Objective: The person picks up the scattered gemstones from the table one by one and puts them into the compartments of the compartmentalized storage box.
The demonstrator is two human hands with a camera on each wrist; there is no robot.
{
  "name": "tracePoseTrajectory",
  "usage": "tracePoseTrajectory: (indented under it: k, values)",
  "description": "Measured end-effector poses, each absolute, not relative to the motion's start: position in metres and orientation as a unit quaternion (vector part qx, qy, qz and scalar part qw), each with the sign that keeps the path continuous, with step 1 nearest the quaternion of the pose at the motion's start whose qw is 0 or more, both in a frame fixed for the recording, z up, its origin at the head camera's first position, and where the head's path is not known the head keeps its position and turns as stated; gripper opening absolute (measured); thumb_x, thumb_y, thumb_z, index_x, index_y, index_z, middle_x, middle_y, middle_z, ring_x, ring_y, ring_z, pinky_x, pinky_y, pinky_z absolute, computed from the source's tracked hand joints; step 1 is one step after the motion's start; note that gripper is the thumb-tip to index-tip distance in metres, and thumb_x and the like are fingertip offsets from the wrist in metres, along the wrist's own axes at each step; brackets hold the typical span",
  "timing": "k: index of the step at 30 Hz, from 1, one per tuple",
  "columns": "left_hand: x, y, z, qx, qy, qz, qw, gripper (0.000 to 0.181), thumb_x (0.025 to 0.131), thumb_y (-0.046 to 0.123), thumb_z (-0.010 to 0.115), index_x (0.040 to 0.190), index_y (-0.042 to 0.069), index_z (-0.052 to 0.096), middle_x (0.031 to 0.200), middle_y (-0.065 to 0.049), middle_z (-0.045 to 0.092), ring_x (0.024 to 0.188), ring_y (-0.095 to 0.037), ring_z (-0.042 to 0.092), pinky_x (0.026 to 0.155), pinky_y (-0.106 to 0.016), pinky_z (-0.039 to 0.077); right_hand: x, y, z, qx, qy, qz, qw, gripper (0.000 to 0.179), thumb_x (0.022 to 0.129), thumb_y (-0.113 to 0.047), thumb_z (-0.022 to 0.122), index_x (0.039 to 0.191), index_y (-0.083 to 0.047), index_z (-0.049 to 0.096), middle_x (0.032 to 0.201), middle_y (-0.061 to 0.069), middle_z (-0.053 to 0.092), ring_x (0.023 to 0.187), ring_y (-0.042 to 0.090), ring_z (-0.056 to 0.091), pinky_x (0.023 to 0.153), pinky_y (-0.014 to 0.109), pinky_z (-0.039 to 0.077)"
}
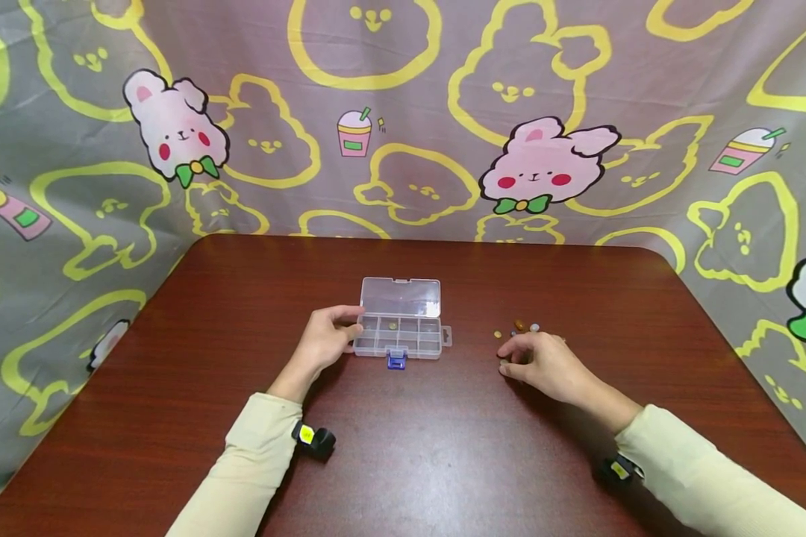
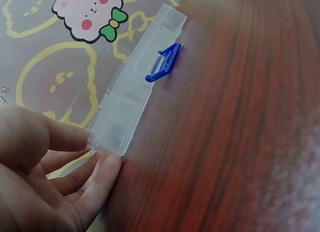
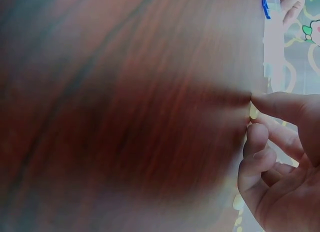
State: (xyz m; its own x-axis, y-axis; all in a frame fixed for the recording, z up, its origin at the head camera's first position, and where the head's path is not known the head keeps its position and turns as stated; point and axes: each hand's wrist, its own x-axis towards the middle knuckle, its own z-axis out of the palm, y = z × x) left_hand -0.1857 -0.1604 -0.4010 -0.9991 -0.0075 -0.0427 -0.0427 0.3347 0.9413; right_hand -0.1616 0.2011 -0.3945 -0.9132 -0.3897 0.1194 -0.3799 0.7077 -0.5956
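Note:
A clear plastic compartment box (image 1: 421, 353) lies on the table with its lid (image 1: 399, 297) raised behind it and a blue latch (image 1: 396, 363) at the front. One small yellowish-green stone (image 1: 392, 326) sits in a back-row compartment. My left hand (image 1: 324, 341) grips the box's left end, thumb and fingers around the corner. To the right of the box, my right hand (image 1: 552, 367) is low at the tabletop. Its thumb and index fingertips pinch a small pale yellowish stone (image 3: 253, 111), partly covered by them.
Just beyond my right hand lie several small stones, among them a brown one (image 1: 520, 325), a whitish one (image 1: 534, 327) and a yellow one (image 1: 498, 334). The dark wooden table (image 1: 403, 462) meets a patterned cloth (image 1: 416, 112) along its back and sides.

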Motion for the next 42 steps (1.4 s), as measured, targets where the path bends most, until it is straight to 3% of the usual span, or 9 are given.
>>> tracePoseTrajectory:
  k: [42]
  values:
    - [-0.1850, -0.1601, -0.3984, -0.018, 0.816, 0.577, 0.017, 0.034, 0.093, -0.005, 0.064, 0.127, -0.003, 0.066, 0.120, -0.024, 0.065, 0.084, -0.022, 0.064, 0.064, -0.031, 0.060, -0.1619, 0.2003, -0.3933, -0.202, 0.927, -0.317, 0.003, 0.010, 0.080, -0.005, 0.079, 0.084, -0.013, 0.074, 0.071, -0.010, 0.063, 0.062, 0.006, 0.055, 0.058, 0.026, 0.045]
